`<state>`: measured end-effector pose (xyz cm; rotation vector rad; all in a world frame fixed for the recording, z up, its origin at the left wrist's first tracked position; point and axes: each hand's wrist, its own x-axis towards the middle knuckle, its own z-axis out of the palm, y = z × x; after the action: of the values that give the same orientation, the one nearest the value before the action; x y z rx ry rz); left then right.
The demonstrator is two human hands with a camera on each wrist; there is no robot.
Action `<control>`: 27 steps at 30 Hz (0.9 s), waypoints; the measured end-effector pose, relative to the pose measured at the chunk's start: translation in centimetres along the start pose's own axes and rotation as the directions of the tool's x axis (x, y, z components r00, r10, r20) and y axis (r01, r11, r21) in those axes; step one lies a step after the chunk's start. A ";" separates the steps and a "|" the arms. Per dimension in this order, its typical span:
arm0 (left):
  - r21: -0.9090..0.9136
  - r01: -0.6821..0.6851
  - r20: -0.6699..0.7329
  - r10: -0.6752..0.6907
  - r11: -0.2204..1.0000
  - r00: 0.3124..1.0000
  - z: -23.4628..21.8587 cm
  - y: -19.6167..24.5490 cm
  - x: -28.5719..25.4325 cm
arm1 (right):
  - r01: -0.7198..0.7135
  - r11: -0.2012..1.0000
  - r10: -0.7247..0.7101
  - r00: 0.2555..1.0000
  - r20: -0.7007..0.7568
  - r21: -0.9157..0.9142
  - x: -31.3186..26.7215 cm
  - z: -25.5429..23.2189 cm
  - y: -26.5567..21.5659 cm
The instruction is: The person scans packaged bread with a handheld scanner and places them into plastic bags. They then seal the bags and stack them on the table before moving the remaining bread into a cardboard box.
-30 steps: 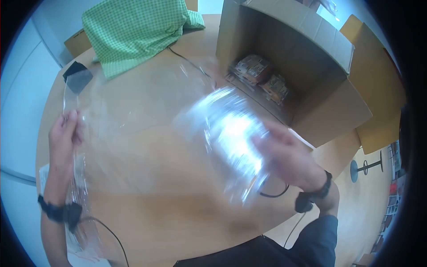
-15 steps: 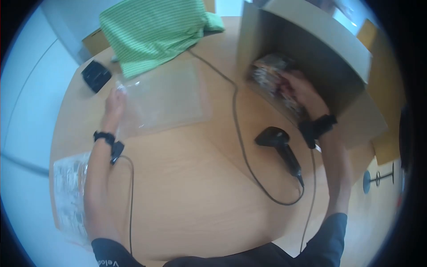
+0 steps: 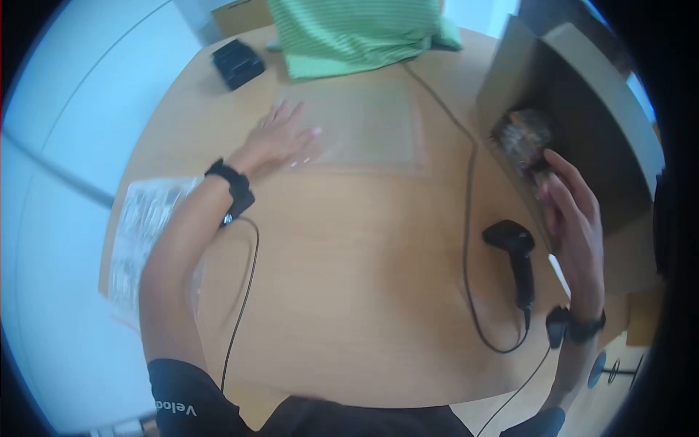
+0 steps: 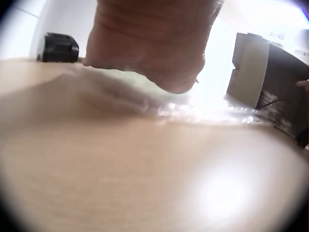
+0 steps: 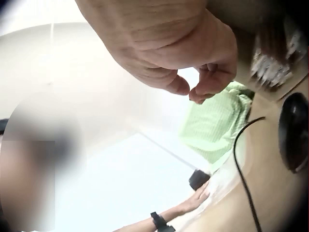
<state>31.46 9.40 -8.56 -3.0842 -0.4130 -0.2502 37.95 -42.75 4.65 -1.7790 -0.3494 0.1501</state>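
My left hand [image 3: 280, 142] lies with its fingers spread on the left part of a clear plastic bag [image 3: 371, 131], which is flat on the table. In the left wrist view, the bag's crinkled edge [image 4: 207, 115] shows beyond the hand. My right hand [image 3: 575, 200] is at the mouth of an open cardboard box [image 3: 619, 156], fingers loosely bent. Inside the box, just past those fingertips, sit plastic-wrapped packs [image 3: 526, 135], partly hidden by the hand. Nothing shows between the right thumb and fingers [image 5: 205, 87] in the right wrist view.
A black handheld scanner [image 3: 518, 258] with a looping cable [image 3: 468, 240] lies in front of the box. More clear plastic [image 3: 145, 226] is under my left forearm. At the back are a green checked cloth [image 3: 357, 40] and a black device [image 3: 238, 64].
My right hand carried a shiny plastic-wrapped pack into the box, let go and drew back toward the opening. My left hand, earlier gripping the clear bag's edge, now rests flat on it.
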 end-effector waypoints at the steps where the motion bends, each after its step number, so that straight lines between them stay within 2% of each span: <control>1: 0.015 0.049 0.019 -0.049 0.999 0.999 -2.0 0.0 -1.6 | 0.090 0.993 -0.083 0.993 0.086 -0.082 -1.7 0.8 -0.8; 3: -0.049 -0.087 0.228 0.096 0.995 0.969 -11.7 1.3 -4.5 | 0.282 0.938 -0.219 0.932 0.289 -0.200 -4.7 1.8 -2.3; 5: 0.070 -0.101 0.250 0.081 0.992 0.965 -18.7 2.9 -10.7 | 0.383 0.900 -0.261 0.855 0.449 -0.207 -7.3 2.2 -2.3; 7: 0.189 -0.088 0.259 0.037 0.978 0.965 -21.5 2.1 -14.9 | 0.527 0.801 -0.323 0.779 0.537 -0.283 -8.6 3.5 -3.1; 8: 0.273 0.002 0.320 -0.093 0.962 0.943 -23.6 1.9 -19.3 | 0.575 0.761 -0.342 0.749 0.567 -0.300 -9.4 4.0 -3.4; 9: 0.361 0.079 0.365 -0.218 0.929 0.905 -25.4 1.3 -23.9 | 0.614 0.739 -0.306 0.673 0.673 -0.278 -10.3 4.3 -3.3; 10: 0.411 0.108 0.424 -0.294 0.905 0.857 -25.8 0.3 -26.7 | 0.647 0.720 -0.261 0.589 0.765 -0.253 -10.8 4.4 -3.2; 11: 0.462 0.129 0.474 -0.367 0.877 0.800 -25.5 -0.5 -29.1 | 0.644 0.724 -0.262 0.587 0.766 -0.245 -11.0 4.4 -2.8; 12: 0.467 0.131 0.476 -0.374 0.874 0.796 -24.8 -1.4 -31.3 | 0.645 0.729 -0.240 0.552 0.799 -0.227 -11.1 4.7 -2.5; 13: 0.385 0.152 0.496 -0.343 0.910 0.798 -23.8 -2.5 -33.2 | 0.645 0.735 -0.217 0.515 0.829 -0.209 -11.1 5.0 -2.4; 14: 0.298 0.174 0.520 -0.312 0.939 0.795 -23.4 -3.3 -34.2 | 0.640 0.742 -0.214 0.509 0.834 -0.200 -10.9 5.3 -2.3; 15: 0.301 0.183 0.519 -0.322 0.936 0.792 -23.3 -3.9 -34.7 | 0.644 0.740 -0.219 0.504 0.835 -0.194 -10.8 5.7 -2.2; 17: 0.129 -0.019 0.471 -0.045 0.991 0.881 -23.6 -4.7 -35.4 | 0.656 0.734 -0.238 0.491 0.838 -0.175 -10.8 6.3 -1.8; 18: 0.130 -0.009 0.468 -0.053 0.992 0.882 -23.6 -4.7 -35.5 | 0.660 0.731 -0.238 0.484 0.842 -0.174 -11.0 6.4 -1.8; 20: -0.059 0.003 0.470 0.025 0.998 0.882 -23.8 -4.1 -34.9 | 0.667 0.726 -0.240 0.471 0.849 -0.165 -11.2 6.8 -1.9; 21: -0.063 0.007 0.459 0.023 0.998 0.888 -23.6 -3.6 -34.2 | 0.673 0.726 -0.252 0.453 0.855 -0.142 -11.4 7.0 -2.0; 23: -0.204 0.058 0.466 0.045 0.977 0.884 -24.2 -1.8 -32.1 | 0.673 0.730 -0.260 0.435 0.862 -0.119 -12.0 7.2 -2.2; 24: -0.214 0.063 0.470 0.046 0.975 0.881 -24.6 -0.5 -30.4 | 0.665 0.744 -0.275 0.391 0.878 -0.063 -12.2 7.2 -2.4; 25: -0.304 0.120 0.512 0.056 0.945 0.857 -24.9 1.1 -28.5 | 0.656 0.755 -0.292 0.345 0.892 -0.007 -12.4 7.3 -2.5; 26: -0.392 0.172 0.549 0.080 0.904 0.832 -24.6 2.5 -26.5 | 0.653 0.757 -0.276 0.348 0.896 -0.020 -12.5 7.5 -2.5; 27: -0.470 0.186 0.505 0.091 0.863 0.858 -23.7 3.6 -24.7 | 0.623 0.779 -0.317 0.296 0.901 0.068 -12.5 7.9 -2.3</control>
<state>5.17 -1.50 10.87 -3.6385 -0.5042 0.5928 23.49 -38.84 3.91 -1.6465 -1.7790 0.6404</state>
